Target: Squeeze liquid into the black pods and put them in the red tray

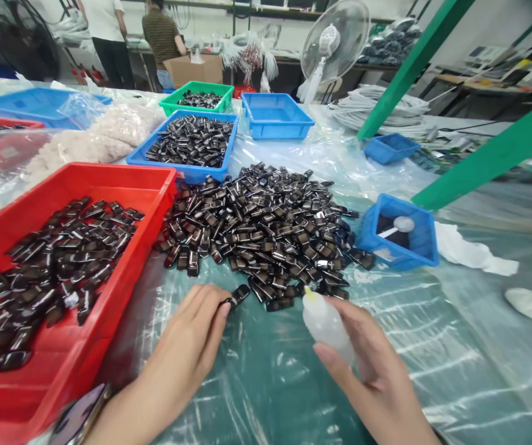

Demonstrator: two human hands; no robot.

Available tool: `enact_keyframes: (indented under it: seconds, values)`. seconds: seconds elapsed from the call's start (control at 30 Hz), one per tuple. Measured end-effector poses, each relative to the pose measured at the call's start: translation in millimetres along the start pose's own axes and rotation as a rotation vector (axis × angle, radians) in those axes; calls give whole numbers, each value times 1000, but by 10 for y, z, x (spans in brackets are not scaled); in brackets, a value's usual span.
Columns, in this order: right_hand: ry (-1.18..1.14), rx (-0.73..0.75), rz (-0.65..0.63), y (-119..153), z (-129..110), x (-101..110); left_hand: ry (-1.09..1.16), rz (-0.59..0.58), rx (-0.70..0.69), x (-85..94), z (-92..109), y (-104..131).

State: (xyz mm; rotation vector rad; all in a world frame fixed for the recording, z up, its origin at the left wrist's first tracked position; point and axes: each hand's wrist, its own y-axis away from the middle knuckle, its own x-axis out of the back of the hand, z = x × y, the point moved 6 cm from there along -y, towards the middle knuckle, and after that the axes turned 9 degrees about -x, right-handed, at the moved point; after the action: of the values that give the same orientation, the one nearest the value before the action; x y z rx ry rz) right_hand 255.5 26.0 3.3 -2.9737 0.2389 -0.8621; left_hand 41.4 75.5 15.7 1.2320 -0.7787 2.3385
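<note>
My left hand (194, 327) pinches a small glossy black plastic piece (238, 295) between thumb and fingertips, just in front of a big pile of similar black pieces (270, 228). Wrapped around a translucent white squeeze bottle (325, 324) is my right hand (370, 364). The bottle leans up and to the left, its yellowish tip close to the front of the pile. Green table covering under clear plastic film shows between the two hands.
At the left stands a red tray (159, 204) holding more black pieces. A blue tray (233, 139) of pieces sits behind the pile. To the right is a small blue bin (421, 247) with a white spoon (402, 225). Green posts (492, 161) slant down at the right.
</note>
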Motion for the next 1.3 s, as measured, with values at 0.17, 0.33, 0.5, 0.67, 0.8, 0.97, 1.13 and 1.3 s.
enact_keyframes:
  seconds: [0.17,0.33,0.5,0.67,0.8,0.97,1.13,1.3]
  values:
    - [-1,-18,-147,6,-24,-17,214,-92,96,-30,48,95]
    - [-12,-5,-214,-5,-59,-70,245,-77,167,-154,-58,204]
    - [-95,16,-197,-11,-136,-48,272,-50,173,-118,-69,237]
    - [-113,-64,-58,32,-164,8,427,-11,71,41,10,229]
    - [-111,-98,-36,49,-198,4,452,-15,64,54,-2,256]
    - [-125,-104,-19,25,-197,8,440,1,66,38,-13,293]
    - [-122,-101,-62,28,-155,-18,444,-26,45,26,17,307]
    - [-60,-115,-87,72,-126,-24,475,-27,1,28,66,280]
